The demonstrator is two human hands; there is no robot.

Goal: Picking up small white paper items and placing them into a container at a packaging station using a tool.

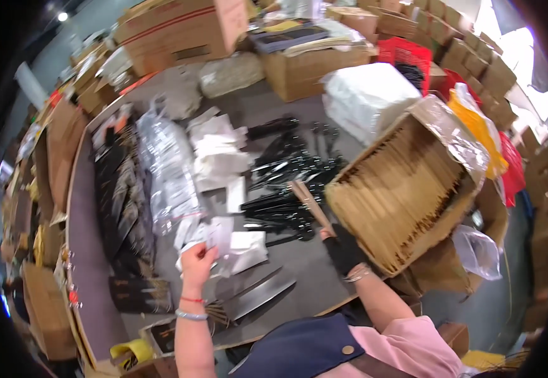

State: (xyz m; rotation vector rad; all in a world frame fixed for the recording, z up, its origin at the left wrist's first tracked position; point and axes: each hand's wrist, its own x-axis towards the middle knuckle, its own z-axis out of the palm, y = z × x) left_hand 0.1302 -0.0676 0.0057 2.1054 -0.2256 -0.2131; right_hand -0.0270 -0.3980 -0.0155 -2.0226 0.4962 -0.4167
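My left hand (197,263), with a red string and a bangle at the wrist, is closed at the fingertips on a small white slip (221,235), which looks partly clear like a plastic sleeve. More white slips (247,249) lie just beyond it. My right hand (343,249) wears a black glove with bare fingertips. It grips the near end of a flat, light brown strip (310,205), which points away over a heap of shiny black slender pieces (286,205). Beside this hand stands an open carton (441,129) filled with rows of brown strips (400,189).
Long metal blades (264,296) lie near the table's front edge. Clear plastic bags (167,170) and dark wrapped pieces (119,189) cover the left side. Stacked white paper (214,148), a white bundle (371,97) and cardboard boxes (315,69) stand farther back.
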